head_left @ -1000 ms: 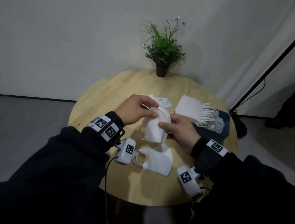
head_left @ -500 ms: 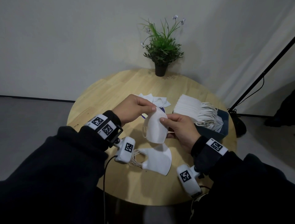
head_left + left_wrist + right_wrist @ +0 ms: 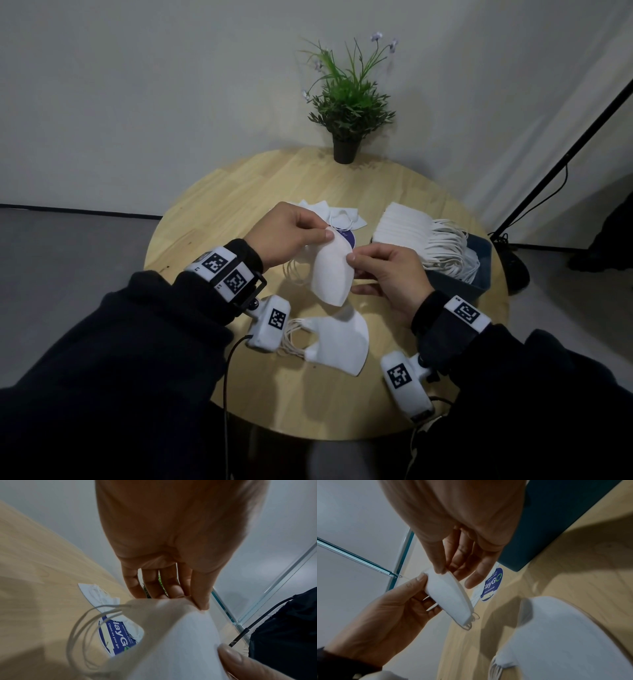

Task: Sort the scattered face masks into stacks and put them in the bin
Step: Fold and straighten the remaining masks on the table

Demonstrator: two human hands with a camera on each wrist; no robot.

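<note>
Since a second ago, both hands have lifted the held mask (image 3: pixel 331 271) slightly and turned it more upright, its narrow end pointing down above the table (image 3: pixel 219 205). The left hand (image 3: pixel 284 236) pinches the mask's upper edge between thumb and fingers, ear loops trailing below the wrist. The right hand (image 3: pixel 390 270) pinches the opposite edge with thumb on top and fingers behind; the right wrist view shows the mask as a thin folded bundle, though whether it is one mask or several cannot be told.

Directly below the hands lies a stack of folded masks (image 3: pixel 337 339) on the wood, loops splayed to the left. Farther back, loose masks (image 3: pixel 337 217) lie partly over a round blue sticker (image 3: pixel 346 237).

At the right edge sits the dark blue bin (image 3: pixel 478 270), holding a tall row of masks (image 3: pixel 407 228) that rises above its rim, their white loops spilling over into the bin's interior. A potted plant (image 3: pixel 346 113) stands at the far edge.
</note>
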